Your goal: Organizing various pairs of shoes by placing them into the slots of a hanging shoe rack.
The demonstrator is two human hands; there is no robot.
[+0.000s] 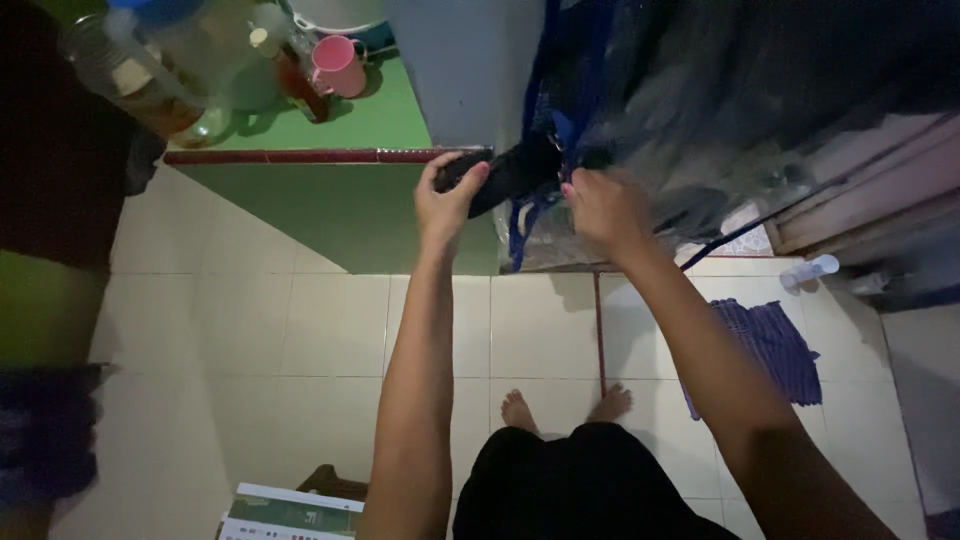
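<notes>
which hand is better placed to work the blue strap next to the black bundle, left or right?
Probably the right hand: its fingers sit directly at the blue strap hanging beside the black bundle. The left hand is already wrapped around the bundle's end at the green counter edge, so it is occupied steadying it.

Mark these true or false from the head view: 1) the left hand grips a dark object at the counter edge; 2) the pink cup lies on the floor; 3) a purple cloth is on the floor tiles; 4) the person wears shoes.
1) True: the left hand holds the dark object by the green counter.
2) False: the pink cup stands on the counter.
3) True: the purple cloth lies on the tiled floor, to the person's right.
4) False: the feet are bare.
The right hand is at a blue strap.
</notes>
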